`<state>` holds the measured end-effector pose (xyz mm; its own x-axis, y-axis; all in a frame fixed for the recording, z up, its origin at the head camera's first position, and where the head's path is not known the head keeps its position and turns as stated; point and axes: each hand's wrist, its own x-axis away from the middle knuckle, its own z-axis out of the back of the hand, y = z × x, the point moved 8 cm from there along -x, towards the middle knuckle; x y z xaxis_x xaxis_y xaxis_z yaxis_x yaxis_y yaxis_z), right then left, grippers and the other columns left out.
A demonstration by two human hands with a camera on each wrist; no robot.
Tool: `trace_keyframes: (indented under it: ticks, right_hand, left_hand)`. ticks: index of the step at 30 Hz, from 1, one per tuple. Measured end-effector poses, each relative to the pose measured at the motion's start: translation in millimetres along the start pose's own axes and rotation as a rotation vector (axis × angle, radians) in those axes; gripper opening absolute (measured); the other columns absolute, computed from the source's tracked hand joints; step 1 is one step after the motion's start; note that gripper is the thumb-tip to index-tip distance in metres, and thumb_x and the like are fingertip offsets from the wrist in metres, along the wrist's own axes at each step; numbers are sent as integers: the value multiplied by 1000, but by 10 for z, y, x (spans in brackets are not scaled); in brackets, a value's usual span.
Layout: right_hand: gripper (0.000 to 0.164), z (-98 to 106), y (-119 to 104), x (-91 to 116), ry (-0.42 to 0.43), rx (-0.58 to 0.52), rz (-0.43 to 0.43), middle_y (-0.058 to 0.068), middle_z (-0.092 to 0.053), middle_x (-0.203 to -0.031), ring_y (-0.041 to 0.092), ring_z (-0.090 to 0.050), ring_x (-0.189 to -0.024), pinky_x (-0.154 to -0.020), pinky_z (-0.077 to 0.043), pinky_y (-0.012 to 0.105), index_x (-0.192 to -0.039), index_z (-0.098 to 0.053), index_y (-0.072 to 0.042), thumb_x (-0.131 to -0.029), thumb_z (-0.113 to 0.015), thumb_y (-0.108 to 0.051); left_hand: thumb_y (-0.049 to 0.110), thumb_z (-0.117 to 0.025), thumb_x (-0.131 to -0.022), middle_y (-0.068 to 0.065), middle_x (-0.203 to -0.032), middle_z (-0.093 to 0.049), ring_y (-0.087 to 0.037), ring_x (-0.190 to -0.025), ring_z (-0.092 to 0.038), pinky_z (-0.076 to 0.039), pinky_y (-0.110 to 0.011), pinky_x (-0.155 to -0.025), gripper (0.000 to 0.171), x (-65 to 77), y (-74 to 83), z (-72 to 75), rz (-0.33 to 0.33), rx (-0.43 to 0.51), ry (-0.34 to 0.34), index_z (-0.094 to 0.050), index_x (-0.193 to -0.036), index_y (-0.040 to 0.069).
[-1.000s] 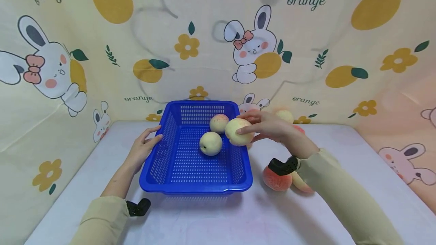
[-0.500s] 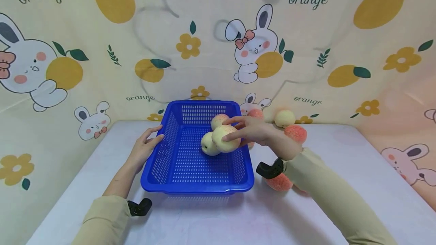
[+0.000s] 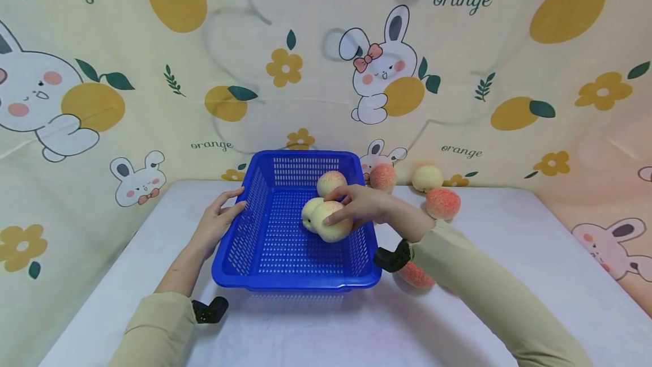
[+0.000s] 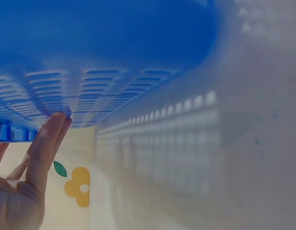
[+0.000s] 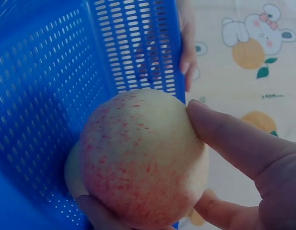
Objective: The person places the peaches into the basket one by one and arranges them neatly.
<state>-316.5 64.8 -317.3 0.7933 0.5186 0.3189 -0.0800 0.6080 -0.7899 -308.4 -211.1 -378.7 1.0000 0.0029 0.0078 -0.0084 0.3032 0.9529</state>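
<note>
A blue perforated plastic basket (image 3: 300,282) stands on the table. My left hand (image 3: 218,221) rests at its left rim; in the left wrist view the fingers (image 4: 42,151) are fairly straight against the basket's outer side. Inside the basket's right half, my right hand (image 3: 364,205) grips a pale peach (image 3: 333,230). The right wrist view shows red streaks on this held peach (image 5: 143,163), with thumb and fingers spread around it. Another pale peach (image 3: 308,208) sits partly hidden behind it, and a pink-tinged peach (image 3: 331,181) lies farther back in the basket.
On the table to the right of the basket are a red peach (image 3: 383,176), a yellowish peach (image 3: 427,178) and another red peach (image 3: 443,203). Nearer me, a red peach (image 3: 416,276) is partly covered by my right sleeve (image 3: 479,282). A printed cloth hangs behind.
My right hand has carried the pale peach leftward and down, from above the basket's right rim to beside the peaches inside. The left hand stays at the rim.
</note>
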Motion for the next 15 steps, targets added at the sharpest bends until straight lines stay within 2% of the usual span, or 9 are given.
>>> trace_keyframes:
  ticks: [6, 12, 15]
  right_hand:
    - [55, -59, 33, -68, -18, 44, -61, 20, -54, -120, 24, -60, -96, -72, -58, 38, -130, -50, -5, -83, -75, -20]
    - [59, -78, 43, -128, -14, 11, -105, 20, -48, -128, 28, -58, -103, -74, -58, 43, -135, -46, -5, -84, -74, -13]
    - [59, -67, 41, -158, 8, -4, -120, 21, -46, -127, 27, -56, -100, -72, -59, 42, -136, -45, -3, -84, -71, -6]
  left_hand:
    - [39, -48, -100, -28, -129, -56, -17, -90, -69, -57, -26, -72, 55, -6, 0, -2, 6, 0, 0, -34, -149, 20]
    - [41, -47, -100, -27, -131, -55, -19, -95, -67, -57, -26, -74, 55, -22, 0, 7, 20, -17, 0, -33, -150, 21]
    - [40, -47, -100, -27, -131, -56, -18, -94, -67, -56, -25, -74, 55, -30, 1, 17, 19, -15, 0, -33, -150, 21]
